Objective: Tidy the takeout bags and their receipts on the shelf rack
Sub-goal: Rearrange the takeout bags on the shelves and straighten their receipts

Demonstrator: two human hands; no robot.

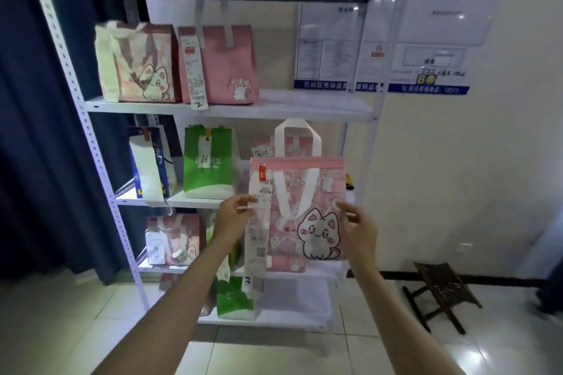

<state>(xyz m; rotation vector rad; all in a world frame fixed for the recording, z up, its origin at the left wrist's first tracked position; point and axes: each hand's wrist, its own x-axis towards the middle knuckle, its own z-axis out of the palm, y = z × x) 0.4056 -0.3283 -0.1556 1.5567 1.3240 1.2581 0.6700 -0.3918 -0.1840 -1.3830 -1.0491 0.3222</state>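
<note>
A pink cat-print takeout bag (307, 192) hangs in the air in front of the white shelf rack (231, 109), at the level of its second shelf. A long white receipt (257, 237) marked 3 dangles from the bag's top left corner. My left hand (234, 213) pinches the receipt near its upper part. My right hand (356, 228) holds the bag's right edge with curled fingers. Other bags stand on the shelves: a cream cat bag (137, 64), a pink bag (225, 67) with receipt 2, a green bag (208, 161) and a blue one (149, 161).
More bags fill the lower shelves, among them a green one (234, 301). A dark curtain (39, 131) hangs to the left. A folding wooden stool (441, 292) stands on the tiled floor at right. Notices (426, 39) cover the wall.
</note>
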